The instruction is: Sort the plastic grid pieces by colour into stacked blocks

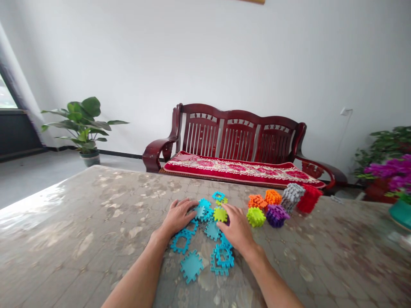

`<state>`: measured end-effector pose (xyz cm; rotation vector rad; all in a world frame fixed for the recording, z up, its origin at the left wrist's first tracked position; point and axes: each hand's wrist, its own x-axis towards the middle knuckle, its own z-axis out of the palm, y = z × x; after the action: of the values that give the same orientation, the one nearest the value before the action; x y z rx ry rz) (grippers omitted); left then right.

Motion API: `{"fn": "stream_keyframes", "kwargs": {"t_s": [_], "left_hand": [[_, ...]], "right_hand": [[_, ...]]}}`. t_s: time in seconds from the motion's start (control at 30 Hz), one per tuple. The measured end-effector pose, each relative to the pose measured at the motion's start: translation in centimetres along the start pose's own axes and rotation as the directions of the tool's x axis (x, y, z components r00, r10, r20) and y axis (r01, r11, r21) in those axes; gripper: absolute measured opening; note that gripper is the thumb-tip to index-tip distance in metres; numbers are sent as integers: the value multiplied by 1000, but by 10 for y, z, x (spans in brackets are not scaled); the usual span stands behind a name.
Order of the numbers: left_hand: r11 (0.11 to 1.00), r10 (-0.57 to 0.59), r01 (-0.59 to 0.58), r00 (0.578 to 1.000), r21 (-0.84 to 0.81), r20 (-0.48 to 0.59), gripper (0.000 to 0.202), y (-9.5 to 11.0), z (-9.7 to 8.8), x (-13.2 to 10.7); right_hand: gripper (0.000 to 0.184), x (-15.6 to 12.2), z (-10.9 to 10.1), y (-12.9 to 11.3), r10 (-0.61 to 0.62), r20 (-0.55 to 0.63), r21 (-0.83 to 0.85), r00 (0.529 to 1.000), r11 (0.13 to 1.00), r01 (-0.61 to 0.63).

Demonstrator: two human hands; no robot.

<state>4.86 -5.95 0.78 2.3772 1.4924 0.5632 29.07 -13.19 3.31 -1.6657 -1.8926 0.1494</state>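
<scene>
Blue, notched interlocking tiles lie scattered between my hands, some solid squares and some open frames. My left hand [181, 214] is closed at the edge of a small pile of blue tiles [202, 210], its thumb and fingers against them. In my right hand [238, 227] a lime green tile [220, 214] sits between thumb and fingers, with a bit of purple beside it under the palm. Just below that tile is a solid blue tile [212, 230]. Nearer to me are a blue square [192, 266], a ring-shaped blue tile [181, 241] and overlapping blue frames [222, 259].
Right of my hands stand sorted stacks: orange [257, 201], lime green [256, 217], purple [276, 215], grey [292, 197] and red [308, 199]. A patterned cover lies over the table [105, 239]. Beyond it is a wooden bench [239, 137]; purple flowers [393, 175] stand at the right edge.
</scene>
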Motion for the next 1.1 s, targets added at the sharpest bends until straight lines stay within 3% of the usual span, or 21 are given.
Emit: {"fn": "stream_keyframes", "kwargs": {"t_s": [0.33,0.57,0.7,0.83,1.1], "left_hand": [[1000,-8,8,1000,-2,13,41,2,-2,0],[1000,1,-1,1000,-4,10,42,0,-2,0],[1000,8,-8,1000,9,-4,42,-1,-2,0],[1000,11,-11,1000,19,-9,42,0,-2,0],[1000,4,-5,1000,11,8,41,-2,0,2]], "right_hand": [[57,2,3,3,-55,32,-121,998,991,59],[54,-5,-11,2,-26,-230,-83,973,996,7],[55,-6,-34,20,19,-372,-156,928,984,-83],[56,-12,-52,43,87,-424,-266,901,939,-216],[57,-24,-56,57,224,-429,-328,875,864,-382]]}}
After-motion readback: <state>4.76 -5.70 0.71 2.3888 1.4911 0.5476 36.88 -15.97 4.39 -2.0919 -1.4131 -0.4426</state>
